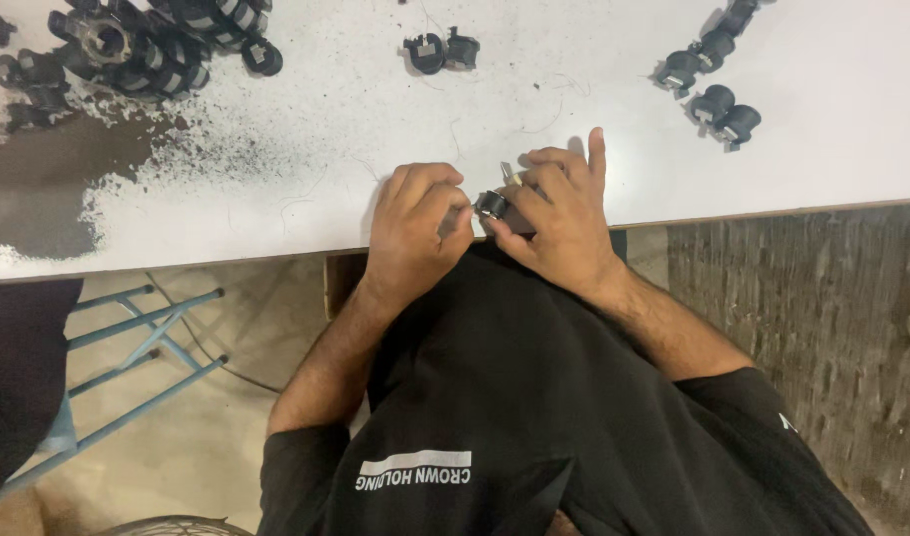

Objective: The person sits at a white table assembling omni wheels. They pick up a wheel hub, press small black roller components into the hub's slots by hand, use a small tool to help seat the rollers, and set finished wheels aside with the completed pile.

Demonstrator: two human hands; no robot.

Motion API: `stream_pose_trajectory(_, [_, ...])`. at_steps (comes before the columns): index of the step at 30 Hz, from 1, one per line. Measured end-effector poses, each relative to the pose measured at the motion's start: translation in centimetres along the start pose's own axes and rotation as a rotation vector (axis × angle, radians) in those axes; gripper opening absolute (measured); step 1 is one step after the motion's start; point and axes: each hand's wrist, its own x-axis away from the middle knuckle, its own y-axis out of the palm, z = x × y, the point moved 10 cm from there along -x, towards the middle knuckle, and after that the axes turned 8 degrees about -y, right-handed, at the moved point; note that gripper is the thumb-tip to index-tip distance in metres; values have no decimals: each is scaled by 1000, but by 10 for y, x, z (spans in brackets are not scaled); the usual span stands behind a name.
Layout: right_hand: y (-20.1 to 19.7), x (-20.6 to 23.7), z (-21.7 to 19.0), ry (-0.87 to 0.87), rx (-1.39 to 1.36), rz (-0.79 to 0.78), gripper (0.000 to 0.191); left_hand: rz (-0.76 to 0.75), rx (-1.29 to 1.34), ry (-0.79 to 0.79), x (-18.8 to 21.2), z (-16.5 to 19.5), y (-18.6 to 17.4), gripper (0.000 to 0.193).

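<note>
Curling together, left hand (410,233) and right hand (559,213) pinch black part (492,204).

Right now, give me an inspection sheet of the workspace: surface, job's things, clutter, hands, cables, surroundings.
Surface: white table, dark worn patch and black specks at its left.
Job's things: small black round part at the table's near edge, held between both hands; a thin metal piece sticks up beside it.
Clutter: heap of black parts far left; pair of black parts top centre; row of black parts top right.
Hands: left hand and right hand both closed on the part.
Cables: thin wire strands on the table.
Surroundings: blue metal frame on the floor, left.
</note>
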Motion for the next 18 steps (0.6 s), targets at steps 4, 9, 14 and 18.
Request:
stream_pose_trajectory(4, [0, 0, 3, 12, -2, 16, 36, 6, 55, -9, 1, -4, 3, 23])
stream_pose_trajectory(9, [-11, 12, -2, -27, -32, 144, 33, 21, 153, -89, 3, -15, 13, 21])
stream_pose_trajectory(14, [-5, 29, -11, -77, -249, 247, 30, 68, 248, -93, 11, -12, 23, 21])
stream_pose_trajectory(18, [0, 31, -10, -78, -219, 267, 30, 102, 287, -69, 13, -9, 28, 20])
